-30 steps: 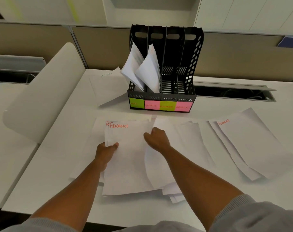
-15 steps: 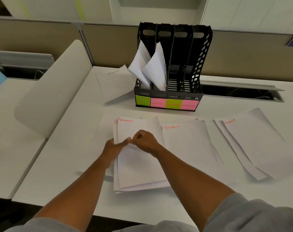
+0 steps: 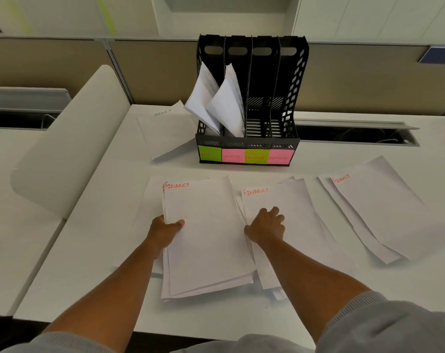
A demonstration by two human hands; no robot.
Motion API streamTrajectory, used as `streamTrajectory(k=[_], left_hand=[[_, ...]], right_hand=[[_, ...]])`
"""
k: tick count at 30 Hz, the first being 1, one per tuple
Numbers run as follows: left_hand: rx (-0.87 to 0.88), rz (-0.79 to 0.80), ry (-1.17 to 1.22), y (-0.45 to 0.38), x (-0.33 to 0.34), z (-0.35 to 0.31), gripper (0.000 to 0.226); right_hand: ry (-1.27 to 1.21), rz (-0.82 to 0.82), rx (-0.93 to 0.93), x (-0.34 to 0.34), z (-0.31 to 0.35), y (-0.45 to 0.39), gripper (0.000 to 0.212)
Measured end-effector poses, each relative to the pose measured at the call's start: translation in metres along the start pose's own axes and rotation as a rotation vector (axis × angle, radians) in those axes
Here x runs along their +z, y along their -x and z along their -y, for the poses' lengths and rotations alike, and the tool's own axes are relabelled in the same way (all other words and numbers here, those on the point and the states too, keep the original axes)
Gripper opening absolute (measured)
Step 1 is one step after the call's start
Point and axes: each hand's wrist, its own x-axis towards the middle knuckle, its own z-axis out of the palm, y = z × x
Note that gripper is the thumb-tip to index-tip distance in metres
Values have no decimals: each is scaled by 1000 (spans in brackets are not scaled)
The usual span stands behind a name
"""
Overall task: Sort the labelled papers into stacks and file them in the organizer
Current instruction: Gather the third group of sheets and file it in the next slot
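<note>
A stack of white papers labelled FINANCE (image 3: 206, 238) lies in front of me. My left hand (image 3: 165, 230) grips its left edge, thumb on top. To its right lies a second FINANCE pile (image 3: 292, 220); my right hand (image 3: 266, 225) rests on its left part with fingers curled on the top sheet. A third FINANCE pile (image 3: 384, 212) lies at the far right. The black four-slot organizer (image 3: 290, 103) stands behind, tagged HR, SPORTS, FINANCE, ADMIN; its two left slots hold papers (image 3: 216, 103), and the two right slots look empty.
An ADMIN sheet (image 3: 165, 131) lies left of the organizer. A white curved panel (image 3: 71, 138) rises at the desk's left edge. A cable trough (image 3: 353, 133) runs along the back right. Beige partition walls close the back.
My hands, which met over the left stack, have parted: the left went to the stack's left edge, the right moved onto the middle FINANCE pile.
</note>
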Motion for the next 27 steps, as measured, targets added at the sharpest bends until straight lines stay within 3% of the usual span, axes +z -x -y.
streamTrajectory(k=[7,18,27], left_hand=[[22,15,25,1,4,-7,40],[-18,0,240,3,-13,-16,28],[-17,21,282,7,-8,-22,33]], right_hand=[[63,81,-55,-2,3,0,43],[-110,-43,-23,-22,0,-1,5],[-312,-42,3,-27,-10,-6,26]])
